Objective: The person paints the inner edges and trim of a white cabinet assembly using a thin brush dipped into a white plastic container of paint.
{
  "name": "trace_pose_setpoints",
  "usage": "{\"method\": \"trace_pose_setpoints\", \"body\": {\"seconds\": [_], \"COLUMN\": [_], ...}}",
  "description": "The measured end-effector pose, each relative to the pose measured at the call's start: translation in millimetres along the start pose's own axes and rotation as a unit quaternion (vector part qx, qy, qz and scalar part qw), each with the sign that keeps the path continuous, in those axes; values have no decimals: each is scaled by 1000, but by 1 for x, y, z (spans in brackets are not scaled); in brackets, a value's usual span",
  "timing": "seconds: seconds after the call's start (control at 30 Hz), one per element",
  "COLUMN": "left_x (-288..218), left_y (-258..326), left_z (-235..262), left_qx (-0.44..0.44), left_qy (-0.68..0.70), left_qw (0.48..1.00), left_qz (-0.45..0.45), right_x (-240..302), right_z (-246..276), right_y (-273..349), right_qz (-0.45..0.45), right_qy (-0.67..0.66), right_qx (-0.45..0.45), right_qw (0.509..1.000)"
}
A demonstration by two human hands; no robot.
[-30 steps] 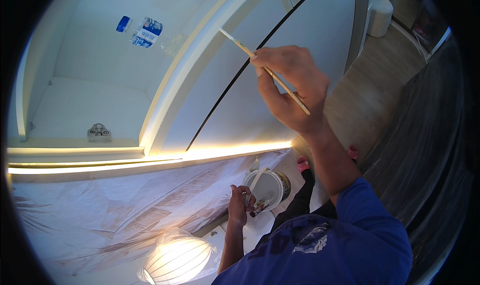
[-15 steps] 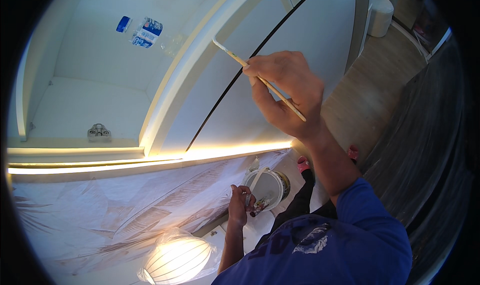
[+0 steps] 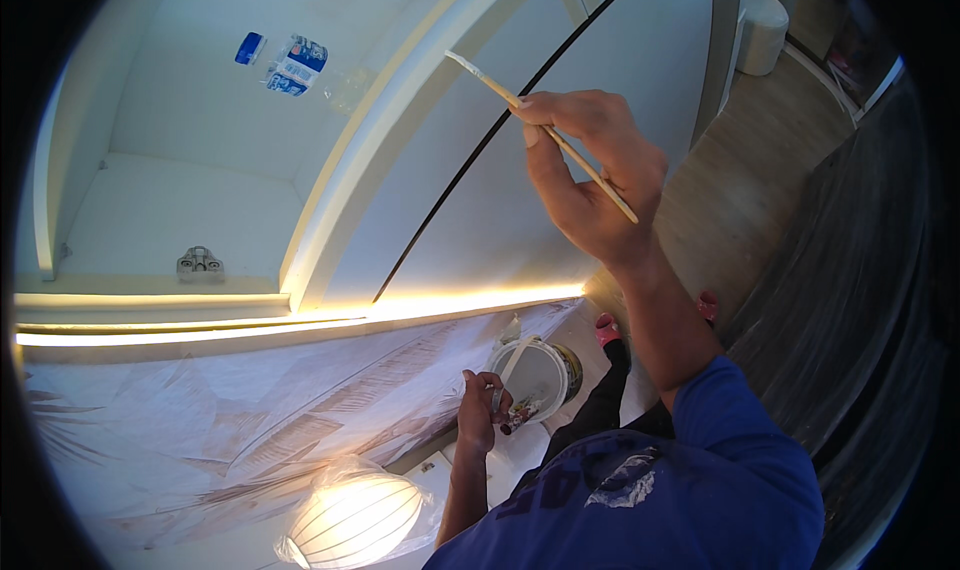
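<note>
Pinched between thumb and fingers of my right hand point(image 3: 600, 170) is a thin paintbrush point(image 3: 490, 82) with a pale wooden handle. Its white tip is at the pale cabinet frame point(image 3: 385, 135); I cannot tell whether it touches. Lower down, my left hand point(image 3: 477, 410) is curled with the thumb up, beside a round bucket point(image 3: 568, 370). Something small and pale shows between those fingers, too unclear to name. The bucket has a light strap-like piece across it, and dark and coloured bits show near its rim by my fingers.
Inside the open cabinet is a clear bottle point(image 3: 297, 65) with a blue label and cap, and a metal hinge plate point(image 3: 200, 264). A glowing light strip point(image 3: 480, 298) runs below. Plastic-wrapped lamp point(image 3: 360, 515) stands at lower left, near a leaf-patterned covering point(image 3: 270, 420).
My right hand has moved up and to the right, taking the paintbrush with it; the tip has shifted along the frame. My left hand looks unmoved.
</note>
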State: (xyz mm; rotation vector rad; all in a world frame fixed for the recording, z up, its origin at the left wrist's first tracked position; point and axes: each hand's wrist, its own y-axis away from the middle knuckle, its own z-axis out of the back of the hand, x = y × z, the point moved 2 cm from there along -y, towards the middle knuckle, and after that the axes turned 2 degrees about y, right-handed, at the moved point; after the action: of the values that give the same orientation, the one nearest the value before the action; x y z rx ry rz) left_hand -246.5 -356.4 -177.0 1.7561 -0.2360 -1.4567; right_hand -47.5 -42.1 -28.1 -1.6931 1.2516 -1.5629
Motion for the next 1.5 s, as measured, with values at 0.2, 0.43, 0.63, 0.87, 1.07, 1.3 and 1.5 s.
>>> {"method": "trace_pose_setpoints", "body": {"seconds": [0.2, 0.43, 0.63, 0.87, 1.07, 1.3, 1.5], "left_x": [1, -3, -4, 0, -2, -2, -3], "left_y": [-1, 1, 1, 0, 0, 0, 1], "left_z": [1, -2, -3, 0, -1, -2, -3], "left_qx": [1, 3, -1, 3, 5, 4, 1], "left_qy": [0, -4, -1, -2, 0, -3, -2], "left_qw": [1000, 1000, 1000, 1000, 1000, 1000, 1000], "left_qz": [3, -5, 4, 1, 2, -2, -3], "right_x": [6, 15, 10, -1, -1, 6, 2], "right_z": [1, -2, 0, -2, 0, -4, -2], "right_y": [1, 4, 5, 0, -2, 1, 1], "right_qz": [15, 18, 4, 20, 36, 49, 36], "right_qy": [-4, -29, -27, 6, 14, 8, 7], "right_qx": [40, 69, 60, 11, 9, 26, 21], "right_qw": [999, 997, 998, 1000, 999, 998, 999]}}
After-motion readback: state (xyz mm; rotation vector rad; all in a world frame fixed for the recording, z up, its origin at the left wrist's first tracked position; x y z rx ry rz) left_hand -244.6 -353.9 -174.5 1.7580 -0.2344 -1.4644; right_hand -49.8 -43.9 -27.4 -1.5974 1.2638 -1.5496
